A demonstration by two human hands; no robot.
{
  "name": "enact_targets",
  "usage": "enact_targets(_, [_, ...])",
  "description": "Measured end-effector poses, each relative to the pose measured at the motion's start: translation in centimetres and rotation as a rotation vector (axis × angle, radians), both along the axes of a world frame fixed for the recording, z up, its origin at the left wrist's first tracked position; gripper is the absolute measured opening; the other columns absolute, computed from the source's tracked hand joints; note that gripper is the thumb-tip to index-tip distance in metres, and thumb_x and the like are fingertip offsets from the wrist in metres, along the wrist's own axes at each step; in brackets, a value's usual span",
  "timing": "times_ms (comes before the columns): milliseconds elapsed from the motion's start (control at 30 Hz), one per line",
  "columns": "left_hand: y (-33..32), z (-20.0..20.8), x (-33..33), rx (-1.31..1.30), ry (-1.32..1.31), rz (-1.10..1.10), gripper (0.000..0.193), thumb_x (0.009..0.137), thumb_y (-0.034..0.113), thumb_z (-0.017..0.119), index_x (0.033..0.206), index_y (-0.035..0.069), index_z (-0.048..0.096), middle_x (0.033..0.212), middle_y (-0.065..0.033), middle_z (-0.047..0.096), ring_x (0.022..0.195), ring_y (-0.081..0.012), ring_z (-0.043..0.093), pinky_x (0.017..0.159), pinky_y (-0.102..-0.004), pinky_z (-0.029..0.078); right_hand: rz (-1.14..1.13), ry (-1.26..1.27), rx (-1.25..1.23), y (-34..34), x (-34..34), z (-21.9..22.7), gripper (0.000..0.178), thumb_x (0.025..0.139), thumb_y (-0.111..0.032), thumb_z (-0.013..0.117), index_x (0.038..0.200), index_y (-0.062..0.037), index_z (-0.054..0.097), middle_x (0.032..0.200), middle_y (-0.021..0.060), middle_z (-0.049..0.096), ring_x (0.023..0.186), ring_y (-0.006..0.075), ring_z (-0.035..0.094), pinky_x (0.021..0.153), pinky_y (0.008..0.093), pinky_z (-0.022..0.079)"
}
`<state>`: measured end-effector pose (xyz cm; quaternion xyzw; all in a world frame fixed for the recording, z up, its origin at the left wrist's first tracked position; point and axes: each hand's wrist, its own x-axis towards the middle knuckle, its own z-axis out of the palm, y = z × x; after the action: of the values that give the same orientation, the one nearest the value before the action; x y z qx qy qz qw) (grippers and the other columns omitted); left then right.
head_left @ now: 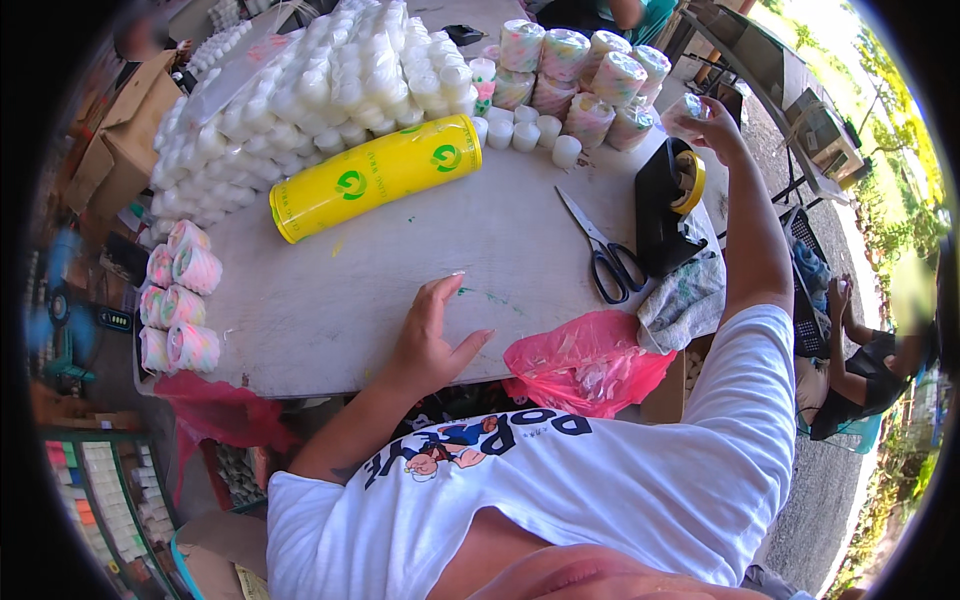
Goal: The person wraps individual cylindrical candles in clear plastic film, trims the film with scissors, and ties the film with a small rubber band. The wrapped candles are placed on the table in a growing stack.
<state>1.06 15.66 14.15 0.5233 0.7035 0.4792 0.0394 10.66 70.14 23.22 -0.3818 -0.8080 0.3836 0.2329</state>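
Whitish, translucent, rounded piece [684, 113]: gripping in partly closed right fingers [717, 122] beside the far right corner of the pale table [370, 265]; holding left fingers [431, 300] loosely spread, empty, near the front edge.

There's one yellow roll [385, 178], one tape dispenser [658, 222], one scissors [601, 241].

On the table [300, 340], stacked cups [350, 80] stand behind the roll [400, 172], scissors [600, 244] right of it.
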Motion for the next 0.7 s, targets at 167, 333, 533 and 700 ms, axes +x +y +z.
enact_targets(167, [0.2,0.3,-0.1,0.000,-0.037,-0.001,0.068,0.073,0.012,0.077,0.128,-0.001,0.040,0.119,-0.0167,0.051,0.110,-0.0268,0.055,0.093,-0.0364,0.045,0.276,-0.028,-0.075,3.1,-1.7,-4.2,0.086,0.067,-0.012,0.080,0.142,-0.0097,0.037,0.125,0.0155,0.053,0.108,0.0215,0.053,0.092,0.0335,0.043])
enact_targets(333, [0.1,0.5,-0.2,0.007,-0.041,-0.002,0.065,0.074,0.011,0.077,0.127,-0.001,0.041,0.118,-0.0168,0.052,0.109,-0.0268,0.055,0.093,-0.0364,0.045,0.105,0.131,-0.108,2.1,-2.3,-5.0,0.077,0.071,0.000,0.052,0.144,-0.0078,0.031,0.133,0.0213,0.049,0.105,0.0223,0.054,0.089,0.0298,0.043])
enact_targets(533, [-0.3,0.4,-0.2,0.087,-0.025,-0.001,0.063,0.075,0.012,0.076,0.126,0.001,0.041,0.122,-0.0175,0.049,0.111,-0.0284,0.052,0.092,-0.0364,0.045,0.008,-0.212,0.237,-4.6,-1.3,3.6,0.057,0.079,-0.007,0.051,0.136,-0.0102,0.046,0.105,0.0140,0.059,0.084,0.0152,0.056,0.067,0.0289,0.048])
enact_targets(700, [-1.4,0.5,-0.3,0.242,0.047,0.092,0.055,0.075,0.012,0.076,0.121,0.003,0.048,0.120,-0.0157,0.050,0.110,-0.0290,0.051,0.092,-0.0362,0.044,0.491,0.080,0.529,-25.7,-2.9,2.5,0.048,0.087,-0.013,0.061,0.133,-0.0140,0.048,0.124,0.0142,0.058,0.117,0.0284,0.054,0.097,0.0352,0.041])
